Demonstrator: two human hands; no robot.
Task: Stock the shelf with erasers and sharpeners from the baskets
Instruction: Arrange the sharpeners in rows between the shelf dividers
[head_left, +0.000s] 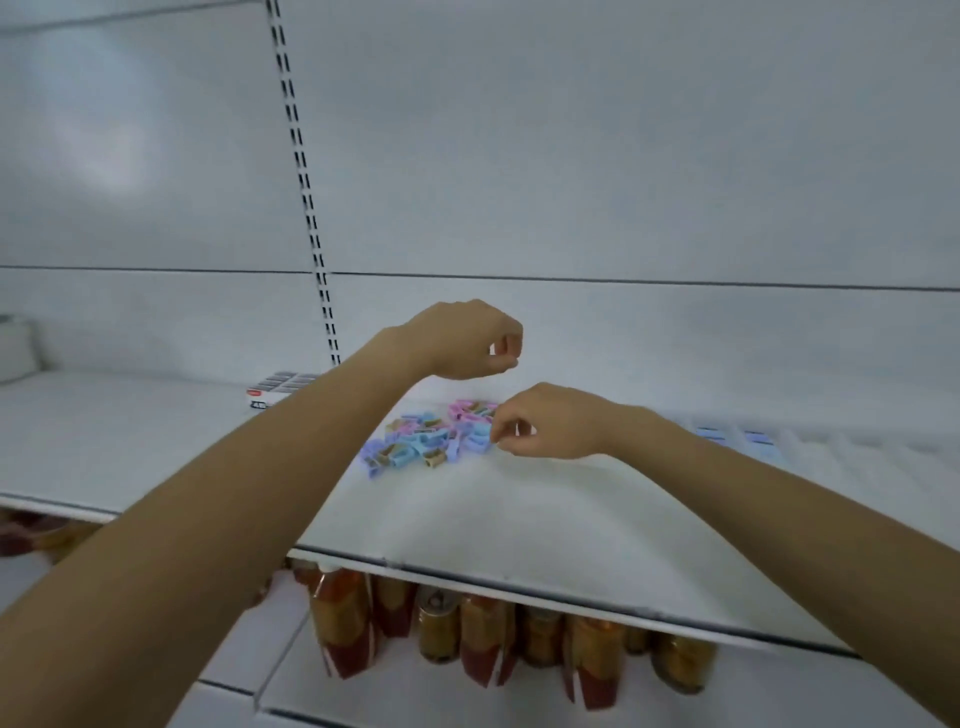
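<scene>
A loose pile of pastel blue, pink and purple sharpeners lies on the white shelf. My left hand hovers above the pile's far side. Its fingers are curled against the thumb, and nothing shows between them. My right hand is low at the pile's right edge, where its thumb and fingertips pinch a light blue sharpener. A flat box of erasers stands on the shelf at the back left, partly hidden by my left forearm.
Small blue-labelled items sit in blurred rows on the shelf to the right. A slotted upright rail runs up the back panel. Bottles and cans stand on the lower shelf beneath the front edge.
</scene>
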